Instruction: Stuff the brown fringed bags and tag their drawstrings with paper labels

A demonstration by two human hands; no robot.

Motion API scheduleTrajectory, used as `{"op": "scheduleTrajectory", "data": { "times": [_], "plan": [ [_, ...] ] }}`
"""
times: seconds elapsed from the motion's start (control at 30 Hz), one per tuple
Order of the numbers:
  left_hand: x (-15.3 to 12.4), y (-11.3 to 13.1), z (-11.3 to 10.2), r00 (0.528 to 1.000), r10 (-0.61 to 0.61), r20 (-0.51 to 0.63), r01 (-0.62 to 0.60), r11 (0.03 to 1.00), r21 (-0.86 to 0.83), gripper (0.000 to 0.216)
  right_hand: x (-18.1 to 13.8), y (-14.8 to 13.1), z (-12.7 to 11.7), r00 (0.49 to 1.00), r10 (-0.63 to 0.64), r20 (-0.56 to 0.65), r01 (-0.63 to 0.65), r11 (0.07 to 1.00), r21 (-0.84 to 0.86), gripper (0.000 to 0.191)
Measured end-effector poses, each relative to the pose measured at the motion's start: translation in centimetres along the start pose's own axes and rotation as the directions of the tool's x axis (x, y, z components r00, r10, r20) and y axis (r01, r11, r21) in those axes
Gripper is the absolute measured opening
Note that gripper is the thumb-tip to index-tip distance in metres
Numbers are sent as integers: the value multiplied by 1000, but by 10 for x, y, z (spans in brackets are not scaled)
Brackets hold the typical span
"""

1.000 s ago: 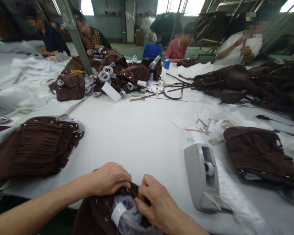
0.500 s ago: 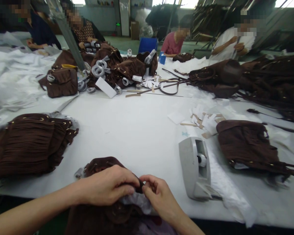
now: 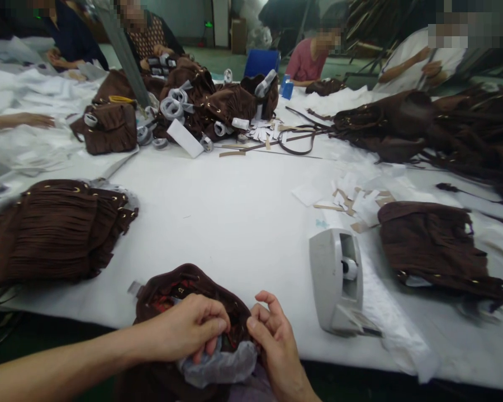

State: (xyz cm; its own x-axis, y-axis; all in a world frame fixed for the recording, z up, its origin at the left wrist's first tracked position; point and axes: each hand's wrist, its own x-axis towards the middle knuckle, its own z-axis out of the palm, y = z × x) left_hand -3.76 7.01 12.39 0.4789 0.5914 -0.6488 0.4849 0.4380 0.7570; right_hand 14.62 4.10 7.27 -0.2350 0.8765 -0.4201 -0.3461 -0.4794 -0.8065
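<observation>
A dark brown suede bag (image 3: 167, 368) with a red lining and eyelets round its mouth lies at the table's near edge. My left hand (image 3: 193, 326) is over the bag's open mouth, thumb and fingers pinched together; what sits between them is hidden. At the right side of the mouth, my right hand (image 3: 274, 340) pinches the rim between thumb and forefinger, its other fingers partly raised. Crumpled translucent plastic wrap (image 3: 222, 365) bulges across the near side of the opening, below my left hand. A small plastic-wrapped piece (image 3: 134, 288) sticks out at the bag's left.
A grey tape dispenser (image 3: 324, 285) stands right of the bag. Fringed brown bags lie left (image 3: 58, 234) and right (image 3: 431, 240). More bags and wrapped parts pile up at the back (image 3: 230, 106), near a slanting metal post (image 3: 123, 56). Several people sit across the table.
The bag's mouth has opened wider, showing the red lining. My hands have moved apart, the left one down over the opening. At the far left, another person's forearm has come in.
</observation>
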Motion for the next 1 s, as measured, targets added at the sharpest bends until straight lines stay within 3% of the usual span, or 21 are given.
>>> {"op": "scheduleTrajectory", "data": {
  "times": [0.17, 0.33, 0.5, 0.57, 0.67, 0.77, 0.87, 0.93, 1.0],
  "plan": [
    [6, 2, 3, 996, 86, 30, -88, 992, 88, 19, -3, -2, 7, 997, -39, 67, 42, 998, -41, 39],
    [13, 0, 9, 999, 29, -25, -30, 999, -24, 18, -3, -7, 11, 989, -78, 129, 88, 994, -71, 38],
    [14, -5, 17, 991, -56, -120, 67, 993, 94, 6, 5, -16, 13, 986, -17, 168, 56, 971, -230, 36],
    [14, -4, 20, 994, -26, -103, 41, 989, 142, 6, 14, -23, 15, 983, 20, 181, 60, 901, -429, 35],
    [16, -1, 21, 993, 39, -113, -18, 984, 177, 6, 30, -34, 19, 980, 20, 200, 134, 676, -724, 35],
    [16, 0, 21, 986, 22, -163, 14, 976, 216, 5, 42, -39, 21, 969, 11, 248, 216, 448, -867, 45],
    [15, -2, 20, 993, -12, -119, 39, 974, 225, 5, 47, -38, 22, 968, 9, 249, 240, 232, -943, 54],
    [15, -3, 20, 996, -21, -87, 42, 970, 241, 4, 49, -36, 24, 966, 17, 256, 249, 177, -952, 52],
    [17, -3, 21, 998, -1, -66, 18, 967, 252, 6, 51, -35, 25, 956, 40, 290, 271, 254, -928, 46]
  ]
}}
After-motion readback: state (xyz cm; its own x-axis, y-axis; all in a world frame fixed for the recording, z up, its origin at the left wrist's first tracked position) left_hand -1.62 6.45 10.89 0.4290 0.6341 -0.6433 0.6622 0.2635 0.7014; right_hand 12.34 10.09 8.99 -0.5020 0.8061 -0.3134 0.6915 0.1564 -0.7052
